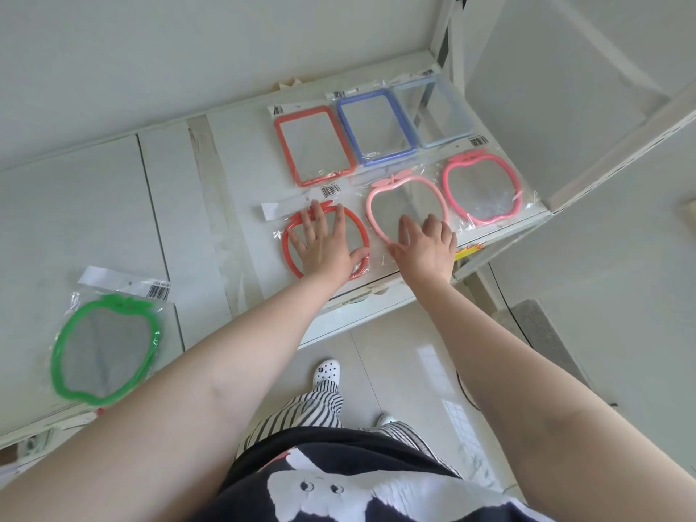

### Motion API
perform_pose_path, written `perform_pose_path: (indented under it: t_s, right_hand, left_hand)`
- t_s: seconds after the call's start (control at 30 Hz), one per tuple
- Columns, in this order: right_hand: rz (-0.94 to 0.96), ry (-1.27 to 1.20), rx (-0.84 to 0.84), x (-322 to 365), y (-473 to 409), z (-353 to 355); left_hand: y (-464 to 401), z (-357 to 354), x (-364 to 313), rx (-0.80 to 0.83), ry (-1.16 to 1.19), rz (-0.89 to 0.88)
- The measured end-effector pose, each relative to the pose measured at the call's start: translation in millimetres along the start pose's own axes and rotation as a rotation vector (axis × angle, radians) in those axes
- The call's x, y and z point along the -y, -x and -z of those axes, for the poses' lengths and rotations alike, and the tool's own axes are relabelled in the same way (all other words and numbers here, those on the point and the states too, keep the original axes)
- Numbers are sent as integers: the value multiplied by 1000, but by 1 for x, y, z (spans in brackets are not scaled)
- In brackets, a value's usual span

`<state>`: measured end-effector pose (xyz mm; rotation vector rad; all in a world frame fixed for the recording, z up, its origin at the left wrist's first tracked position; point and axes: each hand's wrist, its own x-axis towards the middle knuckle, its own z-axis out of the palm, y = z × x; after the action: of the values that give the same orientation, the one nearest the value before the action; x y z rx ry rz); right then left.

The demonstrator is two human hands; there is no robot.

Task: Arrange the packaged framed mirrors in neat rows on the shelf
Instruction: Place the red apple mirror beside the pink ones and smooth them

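Note:
Six packaged mirrors lie in two rows at the right end of the white shelf [241, 152]. The back row holds a red rectangular mirror [314, 145], a blue rectangular one [376, 126] and a pale blue one [433, 111]. In front lie a red apple-shaped mirror [290, 235], a light pink apple-shaped one [406, 199] and a darker pink one [482, 188]. My left hand [325, 243] rests flat, fingers spread, on the red apple mirror. My right hand [425, 244] lies flat on the light pink one's near edge. A green apple-shaped mirror [107, 348] lies apart at the shelf's left front.
A white upright post [450, 43] and a slanted white rail [621, 137] bound the shelf at the right. Yellow sticker [467, 252] on the shelf's front lip. Below are a tiled floor [406, 371] and my feet in white clogs [327, 371].

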<state>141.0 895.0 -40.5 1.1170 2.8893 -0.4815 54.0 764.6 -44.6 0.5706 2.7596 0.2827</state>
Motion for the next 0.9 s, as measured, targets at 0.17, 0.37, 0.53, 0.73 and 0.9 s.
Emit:
perform_pose_path:
  t_s: [0.17, 0.37, 0.53, 0.73, 0.9]
  right_hand:
    - [-36, -39, 15, 2, 1, -5]
    - [-52, -53, 5, 3, 2, -4]
    - [-54, -55, -1, 4, 1, -3]
    - [-75, -69, 9, 5, 1, 3]
    - [-67, -97, -12, 9, 6, 15]
  left_hand:
    - [-5, 0, -1, -6, 26, -19]
    - [-5, -2, 2, -19, 24, -36]
    - [-6, -1, 3, -16, 27, -37]
    - [-3, 6, 2, -56, 20, -37]
    - [5, 16, 1, -113, 56, -56]
